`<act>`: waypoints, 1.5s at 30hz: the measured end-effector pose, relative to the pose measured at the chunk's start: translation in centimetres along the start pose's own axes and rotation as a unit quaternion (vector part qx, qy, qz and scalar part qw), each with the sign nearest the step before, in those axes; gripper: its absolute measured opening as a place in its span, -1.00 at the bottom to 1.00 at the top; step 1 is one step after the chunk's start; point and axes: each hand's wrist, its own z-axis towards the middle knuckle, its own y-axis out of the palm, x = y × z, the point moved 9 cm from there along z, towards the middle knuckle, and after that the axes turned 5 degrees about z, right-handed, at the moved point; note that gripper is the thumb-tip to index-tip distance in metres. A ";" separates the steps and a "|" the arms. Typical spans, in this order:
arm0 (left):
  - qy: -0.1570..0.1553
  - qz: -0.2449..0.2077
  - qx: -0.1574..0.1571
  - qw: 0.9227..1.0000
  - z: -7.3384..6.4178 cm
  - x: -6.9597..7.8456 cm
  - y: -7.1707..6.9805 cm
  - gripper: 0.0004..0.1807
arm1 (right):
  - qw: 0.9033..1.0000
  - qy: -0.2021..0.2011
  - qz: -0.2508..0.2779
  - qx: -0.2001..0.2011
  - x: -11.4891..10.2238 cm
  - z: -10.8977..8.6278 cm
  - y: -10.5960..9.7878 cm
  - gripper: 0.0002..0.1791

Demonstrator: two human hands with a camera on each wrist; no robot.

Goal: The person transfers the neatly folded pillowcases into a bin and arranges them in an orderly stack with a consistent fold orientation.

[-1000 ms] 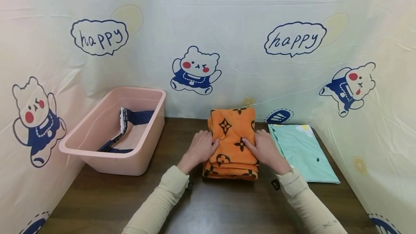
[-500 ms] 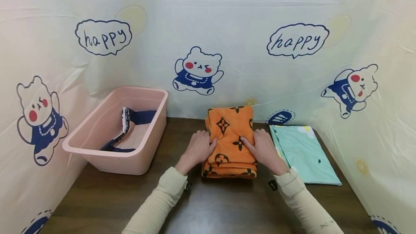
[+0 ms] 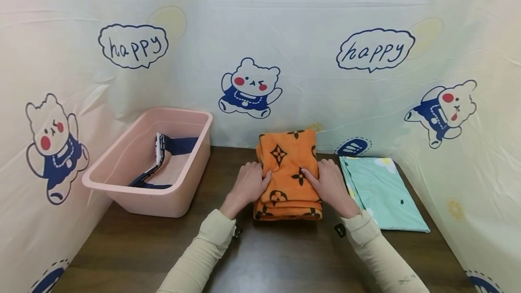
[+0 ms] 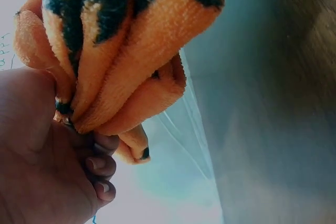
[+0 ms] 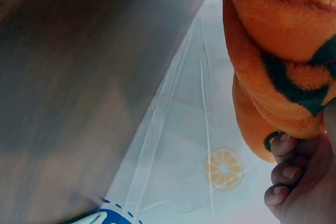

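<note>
Head view: folded orange cloth (image 3: 289,166) at twelve o'clock of counter (image 3: 268,261); left hand (image 3: 249,181) grips nine o'clock side, fingers curled, right hand (image 3: 330,183) likewise at three. Step seems two-handed hold; next move probably calls for even squeeze, layers together.

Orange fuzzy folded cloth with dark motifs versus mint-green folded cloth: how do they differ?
The fuzzy orange cloth is a thick, layered bundle; the mint-green cloth lies thin and flat. The orange cloth is dark-patterned throughout, while the mint-green cloth looks mostly plain. The left hand and right hand grip the orange cloth; neither holds the mint-green cloth. Both are folded.
</note>
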 end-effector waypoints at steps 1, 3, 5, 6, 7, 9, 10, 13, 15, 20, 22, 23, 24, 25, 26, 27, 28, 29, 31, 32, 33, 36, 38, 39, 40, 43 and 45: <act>0.001 0.002 0.003 1.000 0.0 0.0 -0.1 -0.52 | 1.000 0.000 0.001 0.000 0.0 0.0 0.0 -0.44; 0.003 0.007 0.010 1.000 0.0 -0.1 -0.4 -0.52 | 1.000 -0.001 0.002 -0.001 -0.1 0.1 0.0 -0.43; 0.003 0.013 0.015 1.000 0.1 -0.2 -0.6 -0.51 | 1.000 -0.001 0.005 -0.002 -0.2 0.2 0.1 -0.43; 0.003 0.015 0.016 1.000 0.1 -0.3 -0.7 -0.51 | 1.000 0.000 0.006 -0.003 -0.3 0.3 0.1 -0.43; 0.003 0.017 0.018 1.000 0.1 -0.3 -0.8 -0.51 | 1.000 0.000 0.007 -0.003 -0.3 0.3 0.1 -0.43; 0.001 0.019 0.019 1.000 0.2 -0.4 -1.0 -0.51 | 1.000 -0.001 0.010 -0.002 -0.5 0.4 0.1 -0.44; 0.000 0.022 0.019 1.000 0.2 -0.5 -1.0 -0.51 | 1.000 -0.002 0.011 -0.001 -0.6 0.4 0.0 -0.44; -0.004 0.027 0.019 0.999 0.2 -0.6 -1.3 -0.52 | 1.000 -0.006 0.012 0.003 -1.0 0.5 -0.1 -0.44; -0.007 0.029 0.017 0.999 0.2 -0.6 -1.4 -0.53 | 1.000 -0.005 0.012 0.006 -1.2 0.5 -0.2 -0.44; -0.015 0.028 0.019 0.999 0.2 -0.7 -1.9 -0.54 | 1.000 0.003 0.018 0.006 -1.5 0.5 -0.3 -0.44; -0.018 0.028 0.020 0.999 0.2 -0.7 -2.2 -0.55 | 1.000 0.004 0.020 0.006 -1.7 0.5 -0.4 -0.45; -0.020 0.027 0.020 0.999 0.1 -0.7 -2.3 -0.55 | 1.000 0.004 0.021 0.006 -1.8 0.5 -0.4 -0.44; -0.022 0.027 0.019 0.999 0.1 -0.7 -2.5 -0.55 | 1.000 0.004 0.022 0.007 -1.9 0.5 -0.5 -0.45; -0.025 0.025 0.018 0.999 0.1 -0.7 -2.6 -0.56 | 1.000 0.004 0.024 0.008 -2.0 0.5 -0.6 -0.45; -0.027 0.023 0.017 0.999 0.1 -0.8 -2.8 -0.56 | 1.000 0.004 0.025 0.009 -2.1 0.5 -0.6 -0.45; -0.030 0.022 0.017 0.999 0.1 -0.8 -2.9 -0.56 | 1.000 0.004 0.025 0.010 -2.2 0.5 -0.7 -0.45; -0.033 0.021 0.017 0.999 0.1 -0.9 -3.1 -0.56 | 1.000 0.004 0.026 0.010 -2.3 0.6 -0.7 -0.45; -0.036 0.020 0.017 0.999 0.1 -0.9 -3.3 -0.56 | 1.000 0.004 0.028 0.010 -2.5 0.6 -0.8 -0.46; -0.041 0.019 0.018 0.999 0.1 -1.0 -3.6 -0.56 | 0.999 0.005 0.030 0.009 -2.7 0.6 -0.9 -0.46; -0.043 0.020 0.018 0.999 0.1 -1.1 -3.7 -0.56 | 0.999 0.005 0.031 0.009 -2.9 0.7 -1.0 -0.47; -0.046 0.021 0.018 0.999 0.1 -1.1 -3.8 -0.56 | 0.999 0.006 0.033 0.008 -3.0 0.7 -1.0 -0.48; -0.050 0.025 0.016 0.998 0.1 -1.2 -4.0 -0.54 | 0.999 0.005 0.032 0.004 -3.3 0.8 -1.0 -0.49; -0.053 0.025 0.015 0.998 0.1 -1.3 -4.2 -0.54 | 0.999 0.004 0.034 0.003 -3.6 0.9 -1.0 -0.49; -0.055 0.025 0.014 0.998 0.1 -1.4 -4.3 -0.54 | 0.999 0.004 0.035 0.002 -3.7 0.9 -1.0 -0.49; -0.056 0.024 0.014 0.998 0.1 -1.4 -4.4 -0.54 | 0.999 0.003 0.036 0.003 -3.8 0.9 -1.1 -0.49; -0.057 0.019 0.016 0.998 0.1 -1.5 -4.8 -0.54 | 0.999 0.002 0.044 0.004 -4.1 1.0 -1.2 -0.51; -0.057 0.017 0.018 0.998 0.1 -1.5 -5.1 -0.54 | 0.999 0.002 0.047 0.005 -4.3 1.1 -1.3 -0.52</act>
